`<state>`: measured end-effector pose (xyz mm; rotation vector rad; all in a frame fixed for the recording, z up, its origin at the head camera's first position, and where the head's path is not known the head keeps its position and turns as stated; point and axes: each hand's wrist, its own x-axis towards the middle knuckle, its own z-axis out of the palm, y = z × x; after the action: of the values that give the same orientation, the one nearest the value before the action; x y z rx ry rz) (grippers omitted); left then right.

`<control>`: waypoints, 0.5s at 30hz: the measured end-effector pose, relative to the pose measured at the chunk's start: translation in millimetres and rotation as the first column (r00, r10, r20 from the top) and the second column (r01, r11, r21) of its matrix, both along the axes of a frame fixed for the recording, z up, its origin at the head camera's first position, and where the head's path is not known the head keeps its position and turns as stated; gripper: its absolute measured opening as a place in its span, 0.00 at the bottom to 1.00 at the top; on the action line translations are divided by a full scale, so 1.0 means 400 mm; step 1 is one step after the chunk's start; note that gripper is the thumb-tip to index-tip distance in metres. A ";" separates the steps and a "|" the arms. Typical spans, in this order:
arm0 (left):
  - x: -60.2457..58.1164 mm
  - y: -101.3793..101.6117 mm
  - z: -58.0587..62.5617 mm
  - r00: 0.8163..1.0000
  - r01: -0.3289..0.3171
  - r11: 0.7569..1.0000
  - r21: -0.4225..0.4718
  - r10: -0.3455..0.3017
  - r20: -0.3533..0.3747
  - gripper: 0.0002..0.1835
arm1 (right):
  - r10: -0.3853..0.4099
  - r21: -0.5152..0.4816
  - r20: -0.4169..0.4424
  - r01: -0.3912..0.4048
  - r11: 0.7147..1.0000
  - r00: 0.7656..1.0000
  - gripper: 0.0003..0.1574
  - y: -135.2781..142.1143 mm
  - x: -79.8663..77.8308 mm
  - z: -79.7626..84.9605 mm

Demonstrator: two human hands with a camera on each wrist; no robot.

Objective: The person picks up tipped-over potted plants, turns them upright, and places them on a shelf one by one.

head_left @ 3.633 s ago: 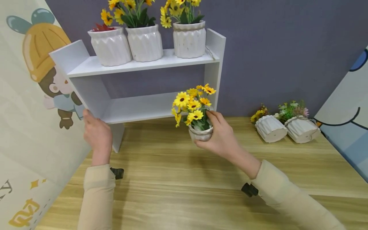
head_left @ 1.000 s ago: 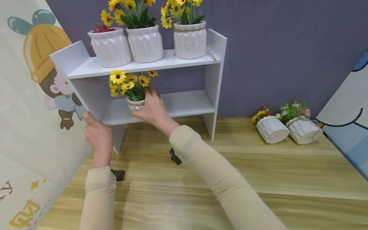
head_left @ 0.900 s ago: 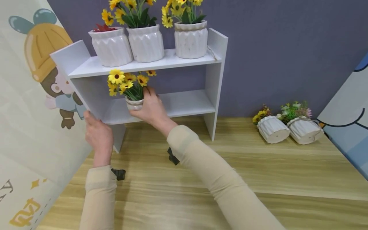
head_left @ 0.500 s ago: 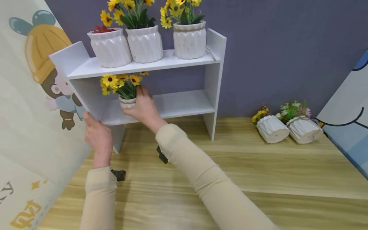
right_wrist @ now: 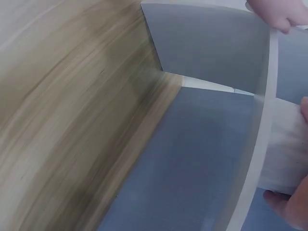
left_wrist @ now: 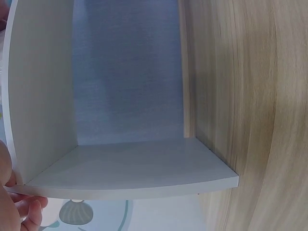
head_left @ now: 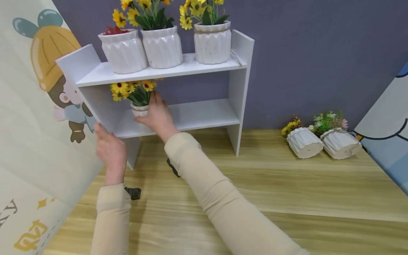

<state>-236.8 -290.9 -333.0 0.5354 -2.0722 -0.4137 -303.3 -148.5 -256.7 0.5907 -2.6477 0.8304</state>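
In the head view my right hand (head_left: 157,117) grips a small white ribbed flowerpot (head_left: 139,109) of yellow artificial sunflowers (head_left: 130,89). The pot is upright at the left part of the lower board of the white shelf (head_left: 204,115); my hand hides its right side and base. Whether it bears on the board, I cannot tell. My left hand (head_left: 111,150) holds the shelf's left side, at the lower board's front corner. The left wrist view shows its fingers (left_wrist: 29,211) on both sides of the panel. At the right wrist view's edge, the pot (right_wrist: 288,149) is partly visible.
Three white pots stand on the upper board: one with red leaves (head_left: 123,51), two with yellow flowers (head_left: 162,47). Two flowerpots (head_left: 304,143) lie tipped over on the wooden table (head_left: 271,184) at the right. A grey wall (head_left: 302,63) stands behind.
My right hand has carried the sunflower pot from in front of the shelf's right end leftward, into the lower level, then slightly lower. The left hand keeps its hold on the shelf.
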 end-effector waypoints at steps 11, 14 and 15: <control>0.003 0.004 0.001 1.000 0.019 1.000 -0.013 -0.019 -0.003 0.20 | 0.037 0.005 -0.026 -0.037 0.999 0.999 0.73 0.022 0.002 -0.002; 0.005 0.006 0.003 1.000 0.024 1.000 -0.007 -0.024 -0.006 0.20 | 0.037 0.033 -0.051 -0.035 0.999 0.998 0.70 0.032 0.006 -0.002; 0.005 0.006 0.004 1.000 0.023 1.000 -0.009 -0.023 -0.012 0.20 | 0.041 0.036 -0.048 -0.039 0.999 0.998 0.69 0.036 0.008 -0.001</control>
<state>-234.7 -288.4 -331.4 0.5024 -2.0693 -0.4197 -300.1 -134.1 -257.1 0.6666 -2.6193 0.7719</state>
